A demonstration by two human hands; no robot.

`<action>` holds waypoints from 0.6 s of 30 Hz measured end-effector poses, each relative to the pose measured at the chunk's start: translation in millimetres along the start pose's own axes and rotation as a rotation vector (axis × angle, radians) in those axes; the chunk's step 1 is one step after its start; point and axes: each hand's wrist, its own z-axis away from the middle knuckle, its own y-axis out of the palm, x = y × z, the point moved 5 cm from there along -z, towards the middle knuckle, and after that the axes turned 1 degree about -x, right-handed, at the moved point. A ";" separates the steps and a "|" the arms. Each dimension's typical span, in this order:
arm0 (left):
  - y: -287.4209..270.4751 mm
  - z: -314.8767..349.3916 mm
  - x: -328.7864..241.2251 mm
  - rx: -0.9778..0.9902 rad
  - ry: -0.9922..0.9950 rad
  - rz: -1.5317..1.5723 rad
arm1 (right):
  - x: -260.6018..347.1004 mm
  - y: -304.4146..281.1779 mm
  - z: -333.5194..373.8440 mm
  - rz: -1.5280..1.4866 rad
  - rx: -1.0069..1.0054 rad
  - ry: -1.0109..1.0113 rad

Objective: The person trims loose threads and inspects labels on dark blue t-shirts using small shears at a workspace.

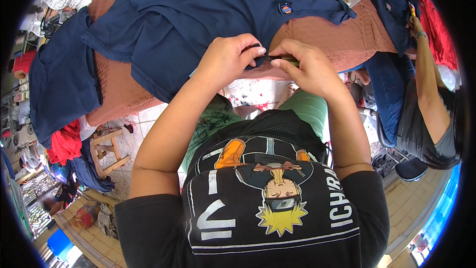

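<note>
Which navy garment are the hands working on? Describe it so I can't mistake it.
On the brown-covered table, it is the big navy garment spread across the middle. Left hand and right hand pinch its near edge. Unlike the other navy pieces, it carries a small sewn badge.

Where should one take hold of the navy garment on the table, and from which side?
Grip the navy garment at its near hem, where the left hand and right hand pinch it, coming from the person's side: that edge overhangs the brown-covered table, while the rest lies flat.

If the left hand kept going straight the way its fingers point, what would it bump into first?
Most likely the right hand: the left hand points rightward, fingertips nearly meeting it over the navy garment.
</note>
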 end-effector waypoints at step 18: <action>-3.9 1.8 4.4 0.034 -0.056 0.086 | -3.3 -0.4 0.3 -0.007 0.040 0.086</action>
